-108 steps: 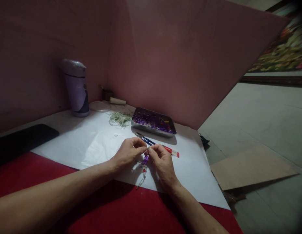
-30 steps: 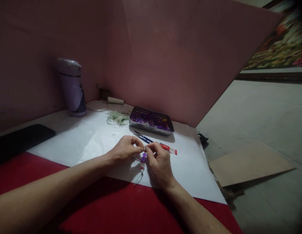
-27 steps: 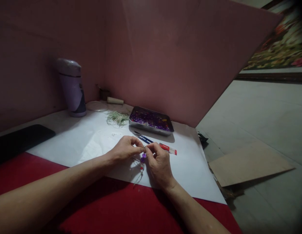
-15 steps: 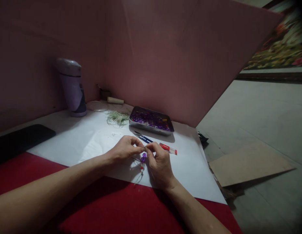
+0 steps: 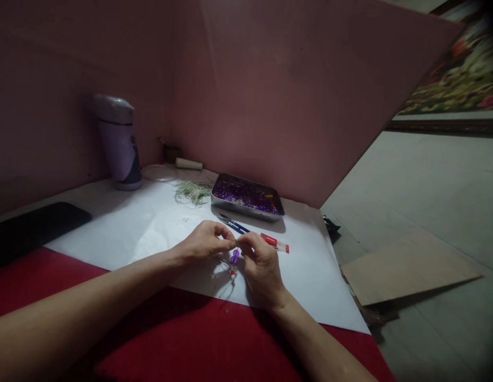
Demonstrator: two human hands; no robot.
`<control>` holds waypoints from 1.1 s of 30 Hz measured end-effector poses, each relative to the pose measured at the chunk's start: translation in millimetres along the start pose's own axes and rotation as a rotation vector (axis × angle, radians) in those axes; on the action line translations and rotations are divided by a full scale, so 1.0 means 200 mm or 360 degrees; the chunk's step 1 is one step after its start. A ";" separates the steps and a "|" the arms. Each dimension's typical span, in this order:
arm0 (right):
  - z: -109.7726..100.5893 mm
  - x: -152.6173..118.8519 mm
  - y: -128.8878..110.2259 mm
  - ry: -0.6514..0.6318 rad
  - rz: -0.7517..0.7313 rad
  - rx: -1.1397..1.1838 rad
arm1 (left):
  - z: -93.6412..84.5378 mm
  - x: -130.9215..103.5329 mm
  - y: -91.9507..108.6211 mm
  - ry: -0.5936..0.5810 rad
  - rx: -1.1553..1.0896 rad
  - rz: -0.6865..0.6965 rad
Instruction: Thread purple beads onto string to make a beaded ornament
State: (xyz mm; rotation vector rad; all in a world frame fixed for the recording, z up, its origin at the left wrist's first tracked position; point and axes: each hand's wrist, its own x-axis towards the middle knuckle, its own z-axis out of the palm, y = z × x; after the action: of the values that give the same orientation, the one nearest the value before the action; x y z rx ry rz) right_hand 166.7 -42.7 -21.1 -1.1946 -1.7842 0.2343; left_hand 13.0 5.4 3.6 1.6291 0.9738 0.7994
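My left hand [image 5: 208,239] and my right hand [image 5: 262,265] meet fingertip to fingertip above the white paper [image 5: 310,281], each in a closed pinch. Between them they grip the upper end of a beaded string [image 5: 235,257], which hangs below the fingertips. Purple beads show at its top, with small clear and red ones lower down. The exact bit pinched is too small to make out. Just beyond my fingers lie blue thread snips [image 5: 236,225] and a red-capped clear case [image 5: 275,243], partly behind my right hand.
A metal tray [image 5: 246,209] of purple beads stands at the back, beside a tangle of pale green thread [image 5: 191,193]. Farther left are a purple tumbler [image 5: 119,146] and a black phone-like slab [image 5: 39,225]. Pink walls [image 5: 270,95] rise behind; cardboard [image 5: 409,268] lies at right.
Both hands stay nearly in place, still pinching. The hanging beads have swung and turned slightly, and the string's lower end sits a little differently.
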 end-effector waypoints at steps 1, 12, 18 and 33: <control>0.00 0.00 0.00 -0.0005 -0.0003 0.0009 | 0.00 0.00 0.00 -0.0007 -0.0008 0.0006; 0.00 0.00 0.01 -0.0032 0.0069 0.0071 | -0.01 -0.01 0.02 0.0001 -0.0019 -0.0039; 0.01 0.00 0.01 -0.0040 0.0081 0.0153 | 0.00 -0.01 0.01 0.0034 -0.0086 -0.0081; 0.01 0.00 -0.03 -0.0011 0.0198 0.0065 | 0.01 0.01 -0.03 -0.0009 -0.0111 0.0157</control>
State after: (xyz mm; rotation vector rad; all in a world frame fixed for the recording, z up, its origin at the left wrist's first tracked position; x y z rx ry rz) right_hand 161.3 -43.9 -19.4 -1.2783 -1.7051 0.3464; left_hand 14.0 7.2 -1.8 1.6278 0.8580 0.8855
